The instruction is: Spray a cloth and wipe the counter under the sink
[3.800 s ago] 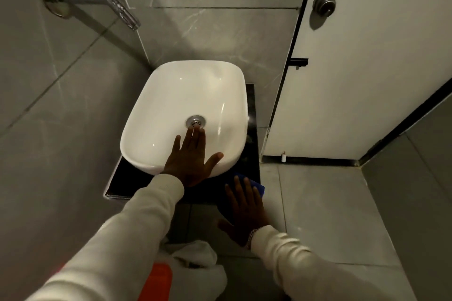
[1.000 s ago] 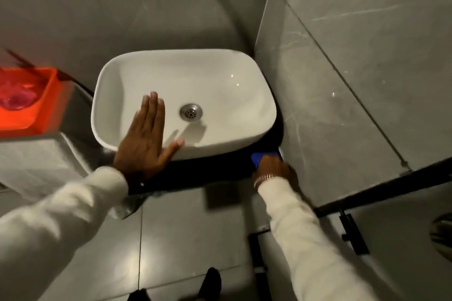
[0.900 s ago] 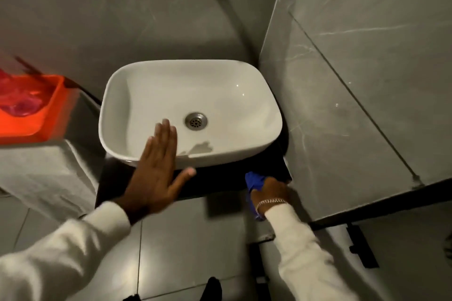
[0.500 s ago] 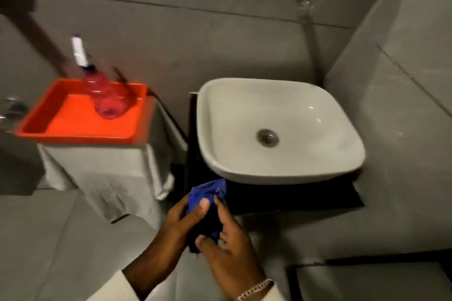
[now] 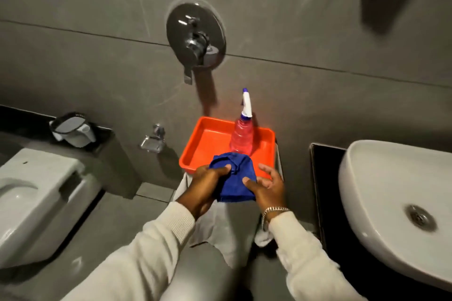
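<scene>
blue cloth [image 5: 235, 178] is bunched between both hands above the near edge of an orange tray [image 5: 208, 144]. the left hand [image 5: 208, 186] is clenched on the cloth's left side, its thumb pressed over the top folds. the right hand [image 5: 266, 184] is loosened, fingers spread and curled, with only the thumb and palm edge seen touching the cloth's right side; a firm grasp by it cannot be made out. a metal bracelet [image 5: 274, 210] is worn on the right wrist, and pale sleeves cover both arms.

a spray bottle [image 5: 242, 137] with pink liquid and a white and blue nozzle is stood upright in the far right part of the tray, just behind the cloth and apart from both hands. the tray is set on a stand draped in a white sheet [image 5: 227, 232], against a grey tiled wall.

a white sink [image 5: 381, 203] is seen to the right, well apart from the cloth, resting on a dark counter [image 5: 322, 178] of which only a strip at the sink's left is shown. a round mixer valve [image 5: 195, 34] is mounted on the wall above the tray. a toilet [image 5: 36, 200] is placed at the left, with a small metal holder [image 5: 152, 142] on the wall between it and the tray.
</scene>
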